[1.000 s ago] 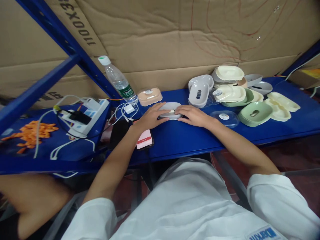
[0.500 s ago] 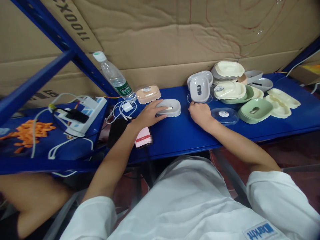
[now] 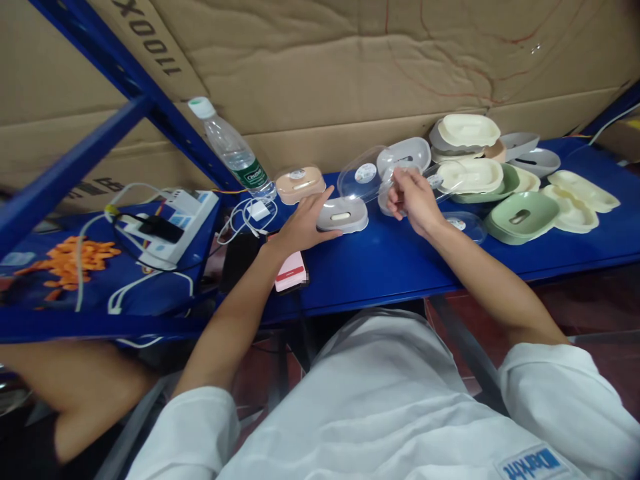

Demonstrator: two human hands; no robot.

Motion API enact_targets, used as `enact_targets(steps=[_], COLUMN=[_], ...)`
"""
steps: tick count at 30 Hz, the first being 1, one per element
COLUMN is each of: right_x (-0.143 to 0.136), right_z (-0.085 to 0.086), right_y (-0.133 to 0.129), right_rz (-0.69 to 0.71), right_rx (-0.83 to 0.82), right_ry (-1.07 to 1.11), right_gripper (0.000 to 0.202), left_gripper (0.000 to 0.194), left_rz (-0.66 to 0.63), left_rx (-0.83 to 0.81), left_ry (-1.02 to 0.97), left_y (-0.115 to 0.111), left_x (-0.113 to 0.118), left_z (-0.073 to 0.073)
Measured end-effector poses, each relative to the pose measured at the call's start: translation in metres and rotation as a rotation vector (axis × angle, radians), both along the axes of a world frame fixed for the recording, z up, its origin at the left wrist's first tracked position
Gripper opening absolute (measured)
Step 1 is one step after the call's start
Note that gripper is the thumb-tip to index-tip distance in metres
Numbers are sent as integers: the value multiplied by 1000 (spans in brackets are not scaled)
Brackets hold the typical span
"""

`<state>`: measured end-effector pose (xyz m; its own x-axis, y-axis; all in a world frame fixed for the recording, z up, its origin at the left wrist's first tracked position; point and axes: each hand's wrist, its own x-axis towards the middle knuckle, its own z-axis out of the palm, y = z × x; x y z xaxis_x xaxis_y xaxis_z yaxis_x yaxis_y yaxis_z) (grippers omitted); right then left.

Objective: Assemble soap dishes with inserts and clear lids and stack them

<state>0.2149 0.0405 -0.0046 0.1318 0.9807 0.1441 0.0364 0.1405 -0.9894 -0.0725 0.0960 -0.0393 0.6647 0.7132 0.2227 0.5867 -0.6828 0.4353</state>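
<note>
A grey soap dish (image 3: 354,212) with a pale oval piece in its middle sits on the blue table. My left hand (image 3: 306,223) is at its left end, thumb and fingers spread around that side. Tilted above the dish's far right is a clear plastic lid (image 3: 354,183) with a round white sticker. My right hand (image 3: 413,199) pinches this lid near its right edge. Behind that hand, partly hidden, are grey soap dish parts (image 3: 407,152). Beyond my left hand rests a peach soap dish (image 3: 300,187) with a sticker on top.
Cream dishes (image 3: 470,175), green dishes (image 3: 523,217) and another clear lid (image 3: 470,227) lie to the right. A water bottle (image 3: 235,150), white cable (image 3: 257,212) and pink-screened phone (image 3: 291,272) are leftward. A power strip (image 3: 187,230) and orange pieces (image 3: 80,260) lie beyond the shelf post.
My right hand has risen from the table, lifting the clear lid up and leftward toward the grey dish. My left hand has drawn its fingers back from over the dish to its left end.
</note>
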Motion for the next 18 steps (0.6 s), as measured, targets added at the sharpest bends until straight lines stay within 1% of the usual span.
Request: enact_targets(steps=[1,3,5,7,9,11,12,13,14,16,18], right_x=[-5,-15,-21,-22,-19,-15,-13,-12,-11,-10,-11], right_z=[-2,-7,-12,-17,-22,-27,-30,-32,-33,-36,-37], right_y=[0,-1,-2,-4,-5,-5,-5,-5,-5,-5,-7], right_rz=[61,138,173,201,204,159,129,103,86,81,112], right_rx=[-63,-154,-202,-214,-146,-22,31,69,98,180,294], right_ry=[93,153,92,-80,-375,-712,-841,-924,-961,-947,-950], right_gripper=[51,51,48,47,48,49,48,45,41,34,43], left_gripper=[114,121,120,113,106,104,103,103,103,102,101], left_rz=[-1,-8,-15,-19,-9,20,32,39,37,30,38], left_rx=[0,10,27,33,29,24,23,22,20,10,-2], left_ry=[-10,-39,-58,-53,-34,-21,-20,-20,-21,-14,7], left_y=[0,1,3,5,6,7,7,7,7,6,5], left_x=[0,0,0,-1,-3,-4,-5,-5,-5,-6,-6], left_z=[0,-1,-2,-4,-5,-5,-6,-6,-6,-6,-7])
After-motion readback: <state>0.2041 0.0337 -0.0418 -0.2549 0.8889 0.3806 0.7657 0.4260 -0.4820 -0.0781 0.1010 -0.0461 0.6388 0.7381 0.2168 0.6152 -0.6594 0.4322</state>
